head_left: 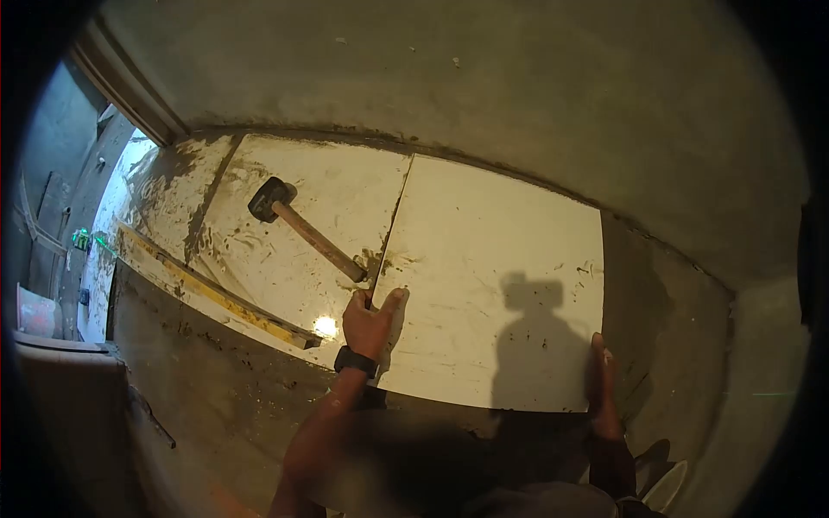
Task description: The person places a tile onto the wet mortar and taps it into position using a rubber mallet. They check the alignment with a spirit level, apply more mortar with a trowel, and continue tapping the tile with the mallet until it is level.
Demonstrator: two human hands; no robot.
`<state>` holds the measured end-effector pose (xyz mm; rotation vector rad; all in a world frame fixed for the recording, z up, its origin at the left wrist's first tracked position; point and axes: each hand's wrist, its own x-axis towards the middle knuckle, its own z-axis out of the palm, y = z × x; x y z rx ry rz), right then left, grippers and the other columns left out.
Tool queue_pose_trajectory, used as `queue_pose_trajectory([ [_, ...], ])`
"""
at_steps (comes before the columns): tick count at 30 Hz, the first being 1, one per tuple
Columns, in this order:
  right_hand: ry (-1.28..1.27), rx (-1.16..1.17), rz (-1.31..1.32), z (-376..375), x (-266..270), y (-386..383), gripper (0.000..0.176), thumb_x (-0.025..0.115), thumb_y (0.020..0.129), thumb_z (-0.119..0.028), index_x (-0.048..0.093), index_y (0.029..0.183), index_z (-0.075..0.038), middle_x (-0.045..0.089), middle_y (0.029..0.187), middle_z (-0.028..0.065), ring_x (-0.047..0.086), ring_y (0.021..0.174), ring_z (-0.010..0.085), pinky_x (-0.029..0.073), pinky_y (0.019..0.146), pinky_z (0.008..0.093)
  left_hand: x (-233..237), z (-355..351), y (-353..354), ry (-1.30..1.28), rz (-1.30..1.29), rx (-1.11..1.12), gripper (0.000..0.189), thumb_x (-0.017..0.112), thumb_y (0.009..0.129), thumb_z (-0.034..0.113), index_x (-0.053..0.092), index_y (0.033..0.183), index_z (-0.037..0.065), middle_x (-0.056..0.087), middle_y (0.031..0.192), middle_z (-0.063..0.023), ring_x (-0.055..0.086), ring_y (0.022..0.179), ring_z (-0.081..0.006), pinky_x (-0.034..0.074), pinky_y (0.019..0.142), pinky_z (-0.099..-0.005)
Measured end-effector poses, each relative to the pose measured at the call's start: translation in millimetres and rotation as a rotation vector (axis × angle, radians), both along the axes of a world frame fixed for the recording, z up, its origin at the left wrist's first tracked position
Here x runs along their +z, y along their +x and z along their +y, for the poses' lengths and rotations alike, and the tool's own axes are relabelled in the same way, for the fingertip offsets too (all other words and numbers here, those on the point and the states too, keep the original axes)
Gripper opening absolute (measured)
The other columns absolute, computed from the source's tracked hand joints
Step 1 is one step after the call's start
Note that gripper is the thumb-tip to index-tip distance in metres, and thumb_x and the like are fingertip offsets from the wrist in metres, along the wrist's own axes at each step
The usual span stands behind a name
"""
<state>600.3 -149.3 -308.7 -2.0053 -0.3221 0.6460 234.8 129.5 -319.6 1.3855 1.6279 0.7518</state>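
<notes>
A large white tile [484, 250] lies on the floor in front of me, against its muddy white neighbour [319, 194]. My left hand [371, 324], with a dark band on the wrist, is at the seam between them, thumb and fingers apart. My right hand [604, 380] stands edge-on along the tile's right side, fingers stretched out. On the left tile rests a black-headed mallet [315, 237], its wooden handle ending just above my left hand. A yellow level [220, 293] lies along that tile's near edge.
A wall [484, 78] runs along the far side of the tiles. At the left are a doorway frame [129, 86], a green-lit device [81, 239] and a pale bucket [39, 311]. Grey floor [643, 302] borders the tile's right side. A dark tool [154, 419] lies lower left.
</notes>
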Motion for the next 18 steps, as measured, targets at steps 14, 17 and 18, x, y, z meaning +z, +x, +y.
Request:
queue_pose_trajectory([
  [14,-0.232,-0.093,-0.05,5,12,-2,0.054,0.068,0.092,-0.058,0.063,0.103,-0.005,0.061,0.097,0.0047,0.055,0.092,0.0186,0.045,0.088,0.0353,-1,1,-15,0.006,0.047,-0.113,0.057,0.082,0.082,0.051,0.069,0.095,-0.003,0.065,0.076,-0.0069,0.057,0.069,-0.0161,0.049,0.067,-0.0346],
  [17,-0.16,-0.082,-0.073,-2,6,2,0.055,0.07,0.091,-0.055,0.063,0.112,-0.005,0.061,0.109,0.0081,0.054,0.105,0.0204,0.043,0.097,0.0364,21,0,-18,-0.045,0.083,-0.166,0.064,0.081,0.082,0.054,0.068,0.102,-0.006,0.072,0.09,-0.0181,0.068,0.083,-0.0274,0.053,0.079,-0.0393],
  [18,-0.16,-0.079,-0.073,-2,8,2,0.055,0.07,0.091,-0.055,0.063,0.112,-0.005,0.061,0.109,0.0081,0.054,0.105,0.0204,0.043,0.097,0.0364,23,-1,-19,-0.06,0.098,-0.19,0.066,0.08,0.082,0.054,0.07,0.106,-0.007,0.072,0.092,-0.016,0.066,0.083,-0.0225,0.053,0.079,-0.0366],
])
